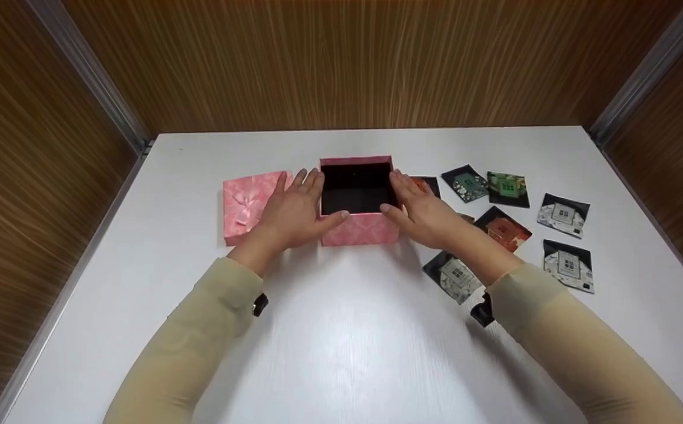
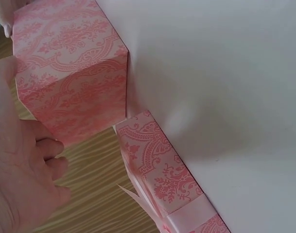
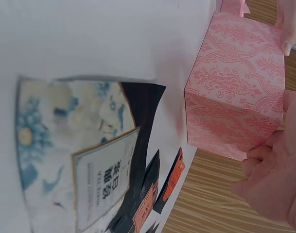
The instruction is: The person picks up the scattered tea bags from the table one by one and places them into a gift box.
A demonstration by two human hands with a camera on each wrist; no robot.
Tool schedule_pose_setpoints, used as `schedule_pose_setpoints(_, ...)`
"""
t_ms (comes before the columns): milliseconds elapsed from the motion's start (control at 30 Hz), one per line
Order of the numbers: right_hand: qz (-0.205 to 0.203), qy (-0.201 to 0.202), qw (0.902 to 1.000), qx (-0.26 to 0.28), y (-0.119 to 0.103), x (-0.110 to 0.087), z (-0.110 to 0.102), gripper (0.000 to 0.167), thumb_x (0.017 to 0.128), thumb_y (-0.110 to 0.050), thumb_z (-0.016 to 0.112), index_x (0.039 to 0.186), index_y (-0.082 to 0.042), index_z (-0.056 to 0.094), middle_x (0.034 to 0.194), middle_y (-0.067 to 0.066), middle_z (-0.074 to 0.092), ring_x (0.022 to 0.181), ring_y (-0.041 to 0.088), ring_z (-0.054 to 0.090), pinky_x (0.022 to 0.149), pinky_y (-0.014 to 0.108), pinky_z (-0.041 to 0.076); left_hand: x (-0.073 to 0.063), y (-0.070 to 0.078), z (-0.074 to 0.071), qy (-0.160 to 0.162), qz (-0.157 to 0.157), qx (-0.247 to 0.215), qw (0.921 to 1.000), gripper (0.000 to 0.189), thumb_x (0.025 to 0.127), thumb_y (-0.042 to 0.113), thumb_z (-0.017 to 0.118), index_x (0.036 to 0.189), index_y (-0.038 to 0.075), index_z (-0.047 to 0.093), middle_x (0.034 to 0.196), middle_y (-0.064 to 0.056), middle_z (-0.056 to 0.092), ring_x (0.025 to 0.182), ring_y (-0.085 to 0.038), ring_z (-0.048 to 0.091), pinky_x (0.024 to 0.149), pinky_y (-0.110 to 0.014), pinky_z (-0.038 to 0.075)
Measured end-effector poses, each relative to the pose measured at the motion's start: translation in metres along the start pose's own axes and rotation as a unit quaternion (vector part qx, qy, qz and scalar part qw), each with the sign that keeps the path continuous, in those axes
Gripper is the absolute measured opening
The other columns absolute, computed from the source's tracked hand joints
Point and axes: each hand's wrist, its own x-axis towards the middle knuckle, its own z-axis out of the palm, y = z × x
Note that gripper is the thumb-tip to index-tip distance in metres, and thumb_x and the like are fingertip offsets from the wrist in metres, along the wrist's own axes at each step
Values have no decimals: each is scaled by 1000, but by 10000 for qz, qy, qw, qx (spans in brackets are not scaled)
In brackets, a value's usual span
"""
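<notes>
An open pink patterned gift box [image 1: 360, 229] with a dark inside stands on the white table. My left hand [image 1: 293, 213] lies along its left side, fingers straight, with the thumb at the front near the rim. On the opposite side my right hand [image 1: 428, 219] mirrors this, straight fingers against the wall and thumb by the front corner. Both wrist views show the patterned walls, with the left hand's fingers [image 2: 50, 155] and the right hand's fingers [image 3: 257, 158] at the sides. A pink lid [image 1: 236, 206] with a ribbon bow lies left of the box, partly behind the left hand.
Several flat sachets lie on the right: a green one [image 1: 507, 188], a dark floral one [image 1: 466, 184], an orange one [image 1: 503, 229] and white ones, one [image 1: 456, 277] beside the right forearm. Wood-grain panels [image 1: 353, 65] enclose the table [image 1: 341, 353] at the back and sides.
</notes>
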Motion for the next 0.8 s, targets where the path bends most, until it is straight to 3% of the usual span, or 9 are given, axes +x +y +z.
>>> schedule_pose_setpoints(333,62,151,9998,-125,-3,-18,5,83,112,-57,37,168,1,17,175,19,17,162,35,16,128,63,9,-12,9,3,24,130,109,9999,104,100,80,31,168,1,24,173,-16,26,161,-33,21,130,-56,4)
schedule_pose_setpoints(800,13,430,9987,-268,-14,-40,10,82,110,-57,45,168,-1,23,172,18,26,160,35,23,128,61,10,-32,16,1,60,277,212,9994,106,100,81,30,167,-1,24,172,-18,28,160,-34,23,130,-57,4)
